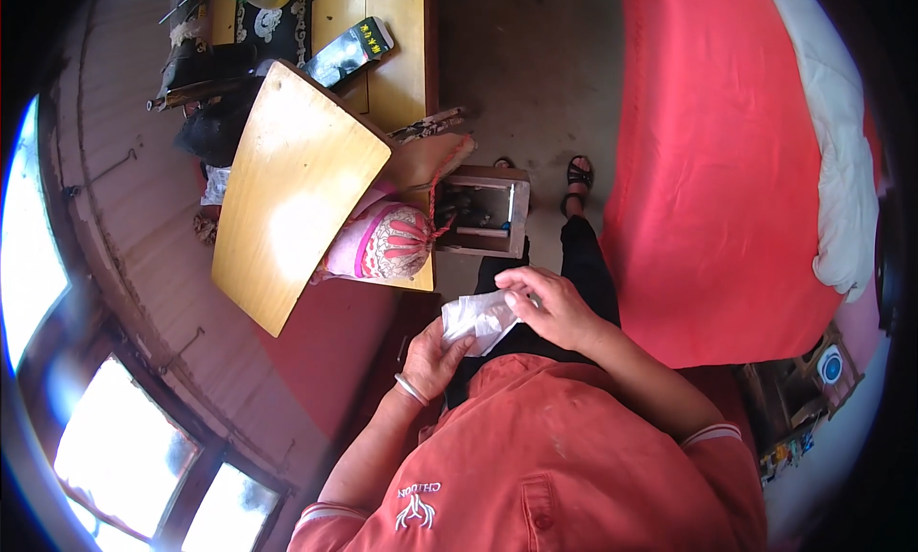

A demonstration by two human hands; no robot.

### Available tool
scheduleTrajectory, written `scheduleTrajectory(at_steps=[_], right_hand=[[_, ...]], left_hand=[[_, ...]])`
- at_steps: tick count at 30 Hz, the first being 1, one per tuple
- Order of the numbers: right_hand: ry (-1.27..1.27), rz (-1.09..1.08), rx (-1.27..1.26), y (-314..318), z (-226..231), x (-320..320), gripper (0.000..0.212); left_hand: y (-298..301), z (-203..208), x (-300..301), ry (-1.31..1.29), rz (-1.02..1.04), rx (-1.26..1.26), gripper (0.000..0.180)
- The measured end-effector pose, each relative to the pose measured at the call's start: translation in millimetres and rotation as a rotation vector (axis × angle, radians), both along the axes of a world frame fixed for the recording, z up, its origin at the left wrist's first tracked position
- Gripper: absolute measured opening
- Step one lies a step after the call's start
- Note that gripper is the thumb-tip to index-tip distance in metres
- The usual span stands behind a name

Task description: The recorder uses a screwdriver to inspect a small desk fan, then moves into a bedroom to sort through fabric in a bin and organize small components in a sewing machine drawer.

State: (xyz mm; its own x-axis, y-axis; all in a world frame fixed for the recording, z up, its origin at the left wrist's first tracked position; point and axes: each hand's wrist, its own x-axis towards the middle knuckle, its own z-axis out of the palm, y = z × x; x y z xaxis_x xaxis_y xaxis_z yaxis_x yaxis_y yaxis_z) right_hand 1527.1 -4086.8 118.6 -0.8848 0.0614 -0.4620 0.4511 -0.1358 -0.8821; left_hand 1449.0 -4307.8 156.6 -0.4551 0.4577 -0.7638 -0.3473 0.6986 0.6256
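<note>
A white, crumpled, folded sheet or thin pouch, whose material I cannot make out, is held in front of my belly. My left hand, with a pale bangle at its wrist, grips the lower left side of it between thumb and fingers. At its upper right edge is my right hand, fingers stretched out and thumb apart from them, the thumb tip at the sheet's edge. Just beyond my hands, a small wooden drawer is pulled out, with dark items and a pale blue piece inside.
A pink patterned drawstring bag lies on the yellow wooden desk, partly under a tilted wooden board. Farther back is a printed box. A bed with a red cover stands on the right; windows are at left.
</note>
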Motion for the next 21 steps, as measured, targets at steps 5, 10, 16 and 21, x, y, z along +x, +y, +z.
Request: scheduleTrajectory(at_steps=[5, 10, 16, 21], right_hand=[[-0.157, -0.236, -0.066, 2, -9, 17, 0.05], [-0.245, -0.268, -0.174, 7, -10, -14, 0.051], [-0.193, 0.17, 0.609, 26, -24, -70, 0.037], [-0.209, 0.402, 0.774, 28, -25, -92, 0.03]], left_hand=[[33, -5, -11, -0.325, 0.283, 0.07, 0.034], [77, -28, -32, -0.488, 0.535, 0.112, 0.038], [99, -62, -22, -0.712, 0.704, -0.186, 0.059], [85, -47, -25, -0.716, 0.372, -0.25, 0.066]])
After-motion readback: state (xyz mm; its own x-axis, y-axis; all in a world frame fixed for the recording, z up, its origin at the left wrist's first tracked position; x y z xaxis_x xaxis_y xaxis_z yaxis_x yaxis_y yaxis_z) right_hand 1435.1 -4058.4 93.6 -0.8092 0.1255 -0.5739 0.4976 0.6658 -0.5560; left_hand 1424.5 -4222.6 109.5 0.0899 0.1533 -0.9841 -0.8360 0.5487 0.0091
